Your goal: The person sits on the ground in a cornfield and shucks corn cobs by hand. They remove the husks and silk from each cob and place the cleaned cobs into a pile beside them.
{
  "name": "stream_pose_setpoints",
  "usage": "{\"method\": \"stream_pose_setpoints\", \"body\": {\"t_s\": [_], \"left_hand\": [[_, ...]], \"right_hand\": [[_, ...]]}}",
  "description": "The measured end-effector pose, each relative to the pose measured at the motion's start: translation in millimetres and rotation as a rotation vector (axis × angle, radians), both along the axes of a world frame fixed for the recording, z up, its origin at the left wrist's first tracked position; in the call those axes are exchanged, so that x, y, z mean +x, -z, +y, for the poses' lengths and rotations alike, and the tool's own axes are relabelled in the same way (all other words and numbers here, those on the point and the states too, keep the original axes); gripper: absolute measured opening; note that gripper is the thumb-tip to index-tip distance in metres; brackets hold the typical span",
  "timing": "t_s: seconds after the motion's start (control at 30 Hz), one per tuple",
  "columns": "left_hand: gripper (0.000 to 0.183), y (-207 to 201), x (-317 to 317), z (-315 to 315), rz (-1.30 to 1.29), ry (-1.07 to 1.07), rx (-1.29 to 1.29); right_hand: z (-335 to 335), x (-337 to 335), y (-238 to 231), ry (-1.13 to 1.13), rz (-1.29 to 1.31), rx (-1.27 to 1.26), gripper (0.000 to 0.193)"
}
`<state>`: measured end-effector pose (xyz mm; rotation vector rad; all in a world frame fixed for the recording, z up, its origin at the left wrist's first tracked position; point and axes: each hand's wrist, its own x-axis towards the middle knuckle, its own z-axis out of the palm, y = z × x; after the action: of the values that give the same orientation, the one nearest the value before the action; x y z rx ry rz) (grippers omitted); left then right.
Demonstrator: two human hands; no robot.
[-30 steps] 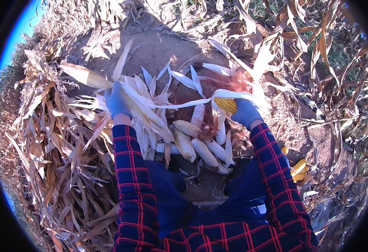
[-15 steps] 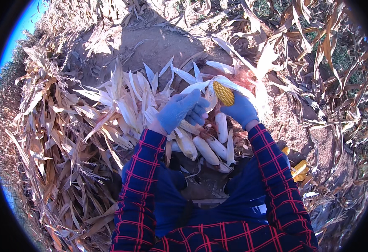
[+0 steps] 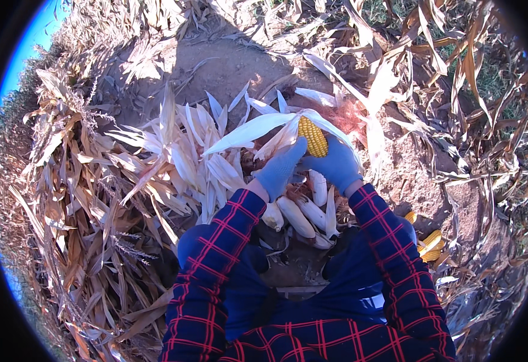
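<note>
A yellow ear of corn (image 3: 313, 137) stands out between my two gloved hands, its kernels bare and its pale husk leaves (image 3: 249, 132) peeled back to both sides. My right hand (image 3: 339, 164), in a light blue glove, is closed round the ear's right and lower side. The left hand (image 3: 281, 170), gloved alike, presses against the ear's lower left with its thumb along the kernels; its other fingers are mostly hidden under the husk. Beneath my hands lie several ears in pale husks (image 3: 295, 216), close to my feet.
A heap of loose husks (image 3: 185, 154) spreads left of my hands. Dry corn stalks (image 3: 71, 241) are piled at the far left. Husked yellow ears (image 3: 430, 246) lie on the ground beside my right knee. More dry leaves (image 3: 472, 60) cover the upper right.
My left hand has moved right and onto the ear, where before it was apart from it. A long husk leaf now hangs out to the left. The ear has shifted slightly left.
</note>
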<state>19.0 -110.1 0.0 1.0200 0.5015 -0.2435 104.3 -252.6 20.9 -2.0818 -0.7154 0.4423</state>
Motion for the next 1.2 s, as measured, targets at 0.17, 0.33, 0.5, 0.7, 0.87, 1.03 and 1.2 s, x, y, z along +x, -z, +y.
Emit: {"method": "stream_pose_setpoints", "body": {"t_s": [0.17,0.33,0.5,0.7,0.87,1.03,1.2], "left_hand": [[0.049,5.4,6.5,6.9,-0.068,-0.297,0.077],[0.033,-15.1,-3.1,13.9,0.058,-0.158,0.377],[0.027,-5.7,-4.0,33.1,-0.153,-0.38,0.841],[0.032,-31.4,-3.4,34.6,-0.16,-0.358,0.777],[0.036,-21.1,-4.5,44.4,-0.101,-0.402,0.426],[0.037,-21.4,5.9,31.1,-0.326,-0.534,-0.006],[0.033,-13.9,-2.4,49.6,-0.351,-0.337,-0.118]], "right_hand": [[1.4,6.8,21.6,0.027,-0.026,-0.065,0.064],[-0.1,7.2,25.0,0.051,-0.005,-0.073,0.064],[-0.8,5.4,19.7,0.047,-0.03,-0.073,0.063],[-1.6,3.4,15.1,0.025,-0.04,-0.087,0.066],[-0.1,1.6,21.8,-0.056,-0.117,-0.103,0.067],[2.2,0.0,34.8,-0.155,-0.076,-0.074,0.068],[0.4,-0.3,34.6,-0.197,-0.279,-0.08,0.063]]}}
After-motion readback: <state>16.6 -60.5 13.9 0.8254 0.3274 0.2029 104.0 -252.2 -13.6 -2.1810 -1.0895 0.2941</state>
